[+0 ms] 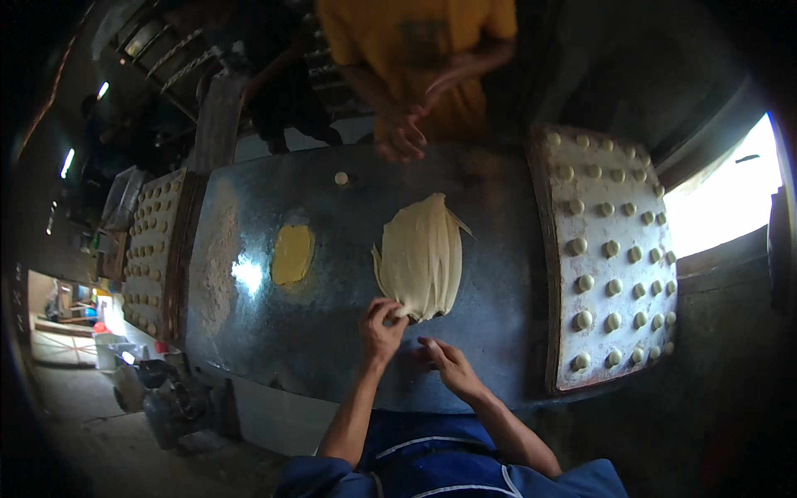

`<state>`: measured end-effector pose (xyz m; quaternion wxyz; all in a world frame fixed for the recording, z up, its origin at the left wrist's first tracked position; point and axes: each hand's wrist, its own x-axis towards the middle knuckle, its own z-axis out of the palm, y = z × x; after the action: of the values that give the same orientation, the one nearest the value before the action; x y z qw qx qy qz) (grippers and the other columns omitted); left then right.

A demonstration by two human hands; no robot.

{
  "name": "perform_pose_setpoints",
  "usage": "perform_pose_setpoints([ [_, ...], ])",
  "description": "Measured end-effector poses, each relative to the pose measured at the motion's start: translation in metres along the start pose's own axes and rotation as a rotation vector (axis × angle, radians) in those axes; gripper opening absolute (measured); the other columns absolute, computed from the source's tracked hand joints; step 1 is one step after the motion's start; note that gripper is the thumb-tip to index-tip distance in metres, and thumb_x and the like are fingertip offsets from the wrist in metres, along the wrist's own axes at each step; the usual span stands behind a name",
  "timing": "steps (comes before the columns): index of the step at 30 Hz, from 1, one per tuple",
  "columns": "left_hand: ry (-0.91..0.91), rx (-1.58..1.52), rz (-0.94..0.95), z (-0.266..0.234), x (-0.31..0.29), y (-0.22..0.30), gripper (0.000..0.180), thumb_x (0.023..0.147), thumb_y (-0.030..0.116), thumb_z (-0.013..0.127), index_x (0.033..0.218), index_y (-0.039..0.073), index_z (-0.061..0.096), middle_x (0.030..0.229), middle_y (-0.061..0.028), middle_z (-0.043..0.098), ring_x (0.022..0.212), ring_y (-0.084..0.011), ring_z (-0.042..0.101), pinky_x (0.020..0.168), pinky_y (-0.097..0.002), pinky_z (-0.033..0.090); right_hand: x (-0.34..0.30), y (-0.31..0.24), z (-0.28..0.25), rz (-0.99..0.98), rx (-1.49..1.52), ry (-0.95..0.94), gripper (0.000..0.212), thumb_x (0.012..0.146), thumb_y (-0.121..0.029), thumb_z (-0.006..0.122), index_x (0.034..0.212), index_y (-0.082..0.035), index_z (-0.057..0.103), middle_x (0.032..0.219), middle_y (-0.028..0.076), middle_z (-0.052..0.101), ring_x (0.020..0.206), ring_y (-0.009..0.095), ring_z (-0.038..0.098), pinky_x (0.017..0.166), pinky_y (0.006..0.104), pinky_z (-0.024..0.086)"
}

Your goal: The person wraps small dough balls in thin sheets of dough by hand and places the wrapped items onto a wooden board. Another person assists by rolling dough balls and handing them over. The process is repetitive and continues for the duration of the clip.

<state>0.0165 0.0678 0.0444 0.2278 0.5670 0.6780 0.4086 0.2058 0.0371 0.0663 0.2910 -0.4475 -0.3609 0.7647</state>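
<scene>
A large pale sheet of dough [419, 257], stretched thin and lying in long folds, rests on the dark worktable [349, 365] in front of me. My left hand [383, 325] is at its near left corner, the fingers pinched on the dough's edge. Just to the right and a little nearer, my right hand [444, 362] hovers off the dough with thumb and fingers apart and nothing in it. Left of the dough lies a flat yellow slab, like butter or fat [292, 254]. One small round dough ball [341, 178] sits farther back.
Trays with rows of dough balls stand at the right [599, 303] and left [154, 249] ends of the table. Flour [221, 257] is scattered on its left side. Across the table a person in a yellow shirt [423, 58] holds their hands near the far edge. Another person stands far left.
</scene>
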Motion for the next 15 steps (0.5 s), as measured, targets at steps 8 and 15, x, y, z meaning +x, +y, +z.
perform_pose_setpoints([
  [8,-0.348,-0.583,-0.695,-0.074,-0.034,0.032,0.034,0.101,0.029,0.066,0.109,-0.003,0.073,0.101,-0.0062,0.075,0.089,-0.0154,0.069,0.089,-0.0361,0.055,0.053,0.008,0.044,-0.081,-0.576,0.189,0.03,0.108,-0.026,0.05,0.104,-0.001,0.066,0.095,0.018,0.07,0.085,0.035,0.068,0.076,0.0465,0.052],
  [15,-0.905,-1.611,-1.07,0.008,-0.004,-0.036,0.029,0.108,0.033,0.045,0.097,0.011,0.059,0.065,0.0061,0.042,0.057,-0.0105,0.044,0.077,-0.0303,0.053,-0.028,-0.013,0.078,-0.271,-0.906,0.022,0.016,0.101,-0.016,0.057,0.103,-0.001,0.062,0.092,0.022,0.07,0.089,0.039,0.069,0.078,0.0491,0.053],
])
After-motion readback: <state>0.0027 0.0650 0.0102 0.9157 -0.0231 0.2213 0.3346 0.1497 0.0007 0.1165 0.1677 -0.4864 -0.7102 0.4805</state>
